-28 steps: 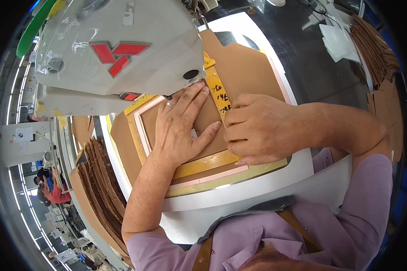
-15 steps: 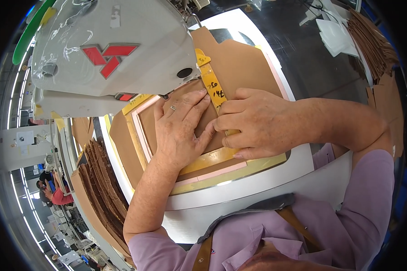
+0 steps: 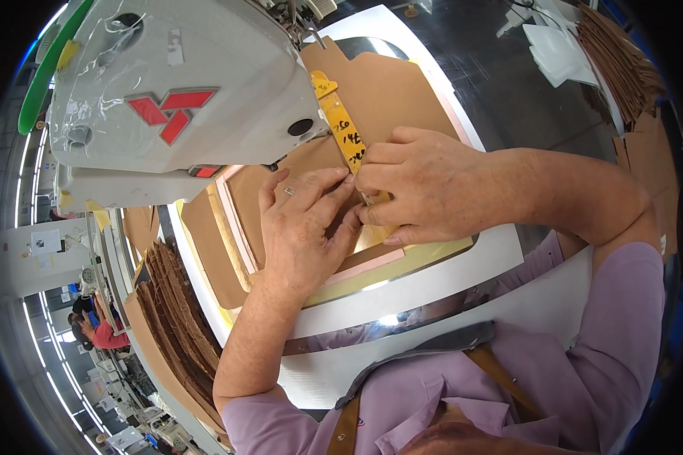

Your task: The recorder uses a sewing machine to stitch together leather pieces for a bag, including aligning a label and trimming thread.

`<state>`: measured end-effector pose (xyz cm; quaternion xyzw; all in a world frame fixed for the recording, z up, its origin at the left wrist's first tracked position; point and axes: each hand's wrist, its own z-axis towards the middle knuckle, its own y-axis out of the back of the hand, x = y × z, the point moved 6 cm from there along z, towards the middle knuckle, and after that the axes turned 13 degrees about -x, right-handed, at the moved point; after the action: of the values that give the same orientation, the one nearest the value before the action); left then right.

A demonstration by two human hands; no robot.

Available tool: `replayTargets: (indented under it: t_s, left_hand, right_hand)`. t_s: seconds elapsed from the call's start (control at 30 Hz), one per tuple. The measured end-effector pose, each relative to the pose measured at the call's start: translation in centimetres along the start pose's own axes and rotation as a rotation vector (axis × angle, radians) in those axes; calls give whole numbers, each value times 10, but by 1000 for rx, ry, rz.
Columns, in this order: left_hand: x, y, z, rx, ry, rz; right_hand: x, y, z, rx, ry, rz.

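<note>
My left hand (image 3: 303,227) presses on the brown piece (image 3: 250,197) inside a layered yellow template (image 3: 338,121) with pink strips, its fingers apart and slightly bent, a ring on one. My right hand (image 3: 432,182) grips the template's right bar, fingers curled round it beside my left thumb. The template lies with a larger brown panel (image 3: 395,91) and a white board (image 3: 497,239) under the head of a white sewing machine (image 3: 190,76). The machine hides part of the work near my left fingertips.
Stacked brown pieces stand at left (image 3: 174,318) and right (image 3: 615,57), with white sheets (image 3: 554,53) by the right stack. A dark metal table (image 3: 501,98) surrounds the board. People (image 3: 106,330) sit among machines in the left background.
The template, panel and white board have shifted away from me and slightly left, with both hands on them. A shiny metal edge now shows below the board. My left fingertips have slid slightly nearer me.
</note>
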<state>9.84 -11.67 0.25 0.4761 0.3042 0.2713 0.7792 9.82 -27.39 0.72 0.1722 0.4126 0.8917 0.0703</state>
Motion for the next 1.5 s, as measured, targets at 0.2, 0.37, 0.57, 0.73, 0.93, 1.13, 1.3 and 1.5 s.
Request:
replayTargets:
  t_s: [0.2, 0.37, 0.57, 0.73, 0.93, 1.13, 1.3, 1.5]
  left_hand:
    - [13, -3, -10, 3, 64, -18]
    - [10, -1, -10, -59, 31, 50]
    - [20, 5, -12, -79, 30, -43]
    - [28, -1, -7, -116, 80, -41]
    - [27, 1, -6, -123, 131, 60]
    - [35, 1, -18, -190, 85, 97]
    - [40, 19, -43, -195, 194, 85]
    - [19, 30, -99, -115, 291, 89]
  right_hand:
    - [-8, -12, 7, -8, 3, -59]
    - [-16, -16, 7, -3, -15, -74]
    - [-25, -10, 6, -16, -63, -91]
    - [-39, -9, 5, 25, -100, -144]
    - [-48, -13, 4, 5, -129, -208]
    - [-60, -17, 2, -7, -157, -300]
    - [-66, -18, 3, -42, -209, -334]
    - [-71, -19, 1, 5, -209, -343]
